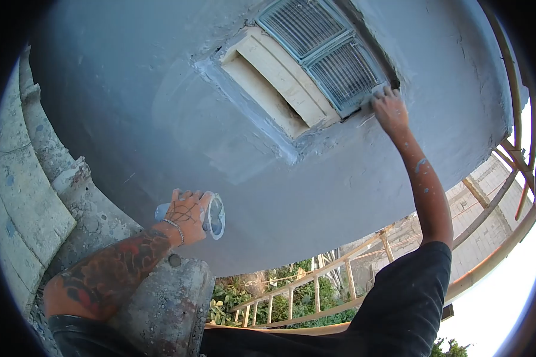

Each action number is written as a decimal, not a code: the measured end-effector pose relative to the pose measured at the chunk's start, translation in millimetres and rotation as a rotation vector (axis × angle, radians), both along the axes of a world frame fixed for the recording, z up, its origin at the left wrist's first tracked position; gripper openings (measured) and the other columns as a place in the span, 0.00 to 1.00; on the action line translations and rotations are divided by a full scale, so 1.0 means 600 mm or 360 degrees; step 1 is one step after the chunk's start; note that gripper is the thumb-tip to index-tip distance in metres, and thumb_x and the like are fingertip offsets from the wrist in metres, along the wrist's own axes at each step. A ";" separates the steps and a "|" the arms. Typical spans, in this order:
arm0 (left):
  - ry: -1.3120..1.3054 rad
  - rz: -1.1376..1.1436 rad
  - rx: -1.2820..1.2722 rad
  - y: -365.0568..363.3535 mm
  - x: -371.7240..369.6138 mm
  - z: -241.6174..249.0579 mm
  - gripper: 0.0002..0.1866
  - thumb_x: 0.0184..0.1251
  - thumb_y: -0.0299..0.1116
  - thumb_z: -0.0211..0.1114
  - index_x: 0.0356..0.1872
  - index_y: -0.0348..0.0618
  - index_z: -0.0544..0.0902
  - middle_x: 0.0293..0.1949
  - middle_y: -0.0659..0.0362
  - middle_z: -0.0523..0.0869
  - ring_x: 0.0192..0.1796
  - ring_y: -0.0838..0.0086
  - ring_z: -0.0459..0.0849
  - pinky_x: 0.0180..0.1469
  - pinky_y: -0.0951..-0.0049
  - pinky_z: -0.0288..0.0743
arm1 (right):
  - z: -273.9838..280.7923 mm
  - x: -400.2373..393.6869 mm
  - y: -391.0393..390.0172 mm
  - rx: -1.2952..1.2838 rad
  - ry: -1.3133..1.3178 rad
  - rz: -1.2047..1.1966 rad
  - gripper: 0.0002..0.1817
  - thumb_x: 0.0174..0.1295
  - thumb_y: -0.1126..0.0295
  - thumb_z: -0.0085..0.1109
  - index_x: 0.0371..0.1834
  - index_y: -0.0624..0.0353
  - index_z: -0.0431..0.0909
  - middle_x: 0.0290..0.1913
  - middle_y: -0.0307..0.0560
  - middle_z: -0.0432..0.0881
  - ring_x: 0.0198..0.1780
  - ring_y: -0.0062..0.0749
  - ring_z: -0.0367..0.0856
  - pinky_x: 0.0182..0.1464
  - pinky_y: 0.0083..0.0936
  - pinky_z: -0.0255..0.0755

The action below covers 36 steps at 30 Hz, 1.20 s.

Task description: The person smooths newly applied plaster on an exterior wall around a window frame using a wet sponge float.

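1. Grey-painted wall point(161, 89) fills most of the view, rough rendered and seen from close up, with a recessed window opening in it; outdoors, greenery and open sky show below and to the right.
2. Right hand point(390, 109) is stretched up to the lower corner of the window grille point(321, 50), fingers closed around something small at the frame edge. It looks like a brush, but the tool itself is too hidden to name for sure.
3. Left hand point(187, 214) is wrapped round a small paint pot point(215, 216), held just in front of the wall, low and well apart from the window. Pale blue-grey paint shows at its rim.
4. Progress, as I judge it: the broad wall face looks covered in an even grey coat, and a grey band runs round the recess. The cream window reveal point(274, 80) is still unpainted, and the edge by the grille appears to be the part being cut in now.
5. Paint flecks mark the right forearm.
6. Around: bare stone masonry point(30, 196) at the left, uncoated and rough; a concrete ledge point(167, 303) under the left arm.
7. A wooden ladder point(304, 291) and scaffold-like poles point(512, 77) run along the lower and right side, crowding the space behind the person.
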<state>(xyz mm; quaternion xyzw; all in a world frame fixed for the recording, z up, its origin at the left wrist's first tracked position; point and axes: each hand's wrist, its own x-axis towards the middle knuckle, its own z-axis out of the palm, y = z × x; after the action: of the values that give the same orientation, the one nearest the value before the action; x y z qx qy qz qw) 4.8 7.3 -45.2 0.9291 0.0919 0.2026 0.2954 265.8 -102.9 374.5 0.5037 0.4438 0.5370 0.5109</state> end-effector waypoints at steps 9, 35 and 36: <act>0.0087 -0.0025 -0.0044 0.002 -0.007 0.008 0.42 0.37 0.38 0.71 0.59 0.41 0.65 0.52 0.47 0.75 0.56 0.54 0.72 0.61 0.56 0.55 | -0.005 -0.005 0.018 0.0586 -0.0217 0.0058 0.12 0.52 0.63 0.56 0.35 0.56 0.82 0.47 0.43 0.73 0.50 0.34 0.70 0.46 0.35 0.64; 0.0142 -0.0005 0.0076 -0.003 -0.011 0.010 0.40 0.41 0.41 0.71 0.59 0.41 0.65 0.53 0.50 0.74 0.59 0.57 0.71 0.62 0.53 0.56 | 0.021 0.002 0.051 0.1126 -0.0100 -0.0192 0.09 0.55 0.67 0.54 0.34 0.47 0.85 0.39 0.41 0.78 0.46 0.38 0.75 0.44 0.38 0.64; 0.0141 -0.0006 0.0056 -0.003 -0.012 0.011 0.40 0.41 0.41 0.71 0.59 0.41 0.65 0.53 0.50 0.74 0.59 0.57 0.71 0.62 0.53 0.56 | 0.022 -0.003 0.044 0.1137 0.0039 -0.0089 0.09 0.55 0.68 0.54 0.34 0.47 0.85 0.40 0.42 0.78 0.47 0.38 0.75 0.45 0.38 0.64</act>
<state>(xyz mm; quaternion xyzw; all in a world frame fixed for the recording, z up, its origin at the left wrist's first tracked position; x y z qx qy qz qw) -2.4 5.3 -38.4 0.9424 0.0997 0.1623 0.2750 263.9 -76.6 387.9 0.6687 0.2202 0.6380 0.3118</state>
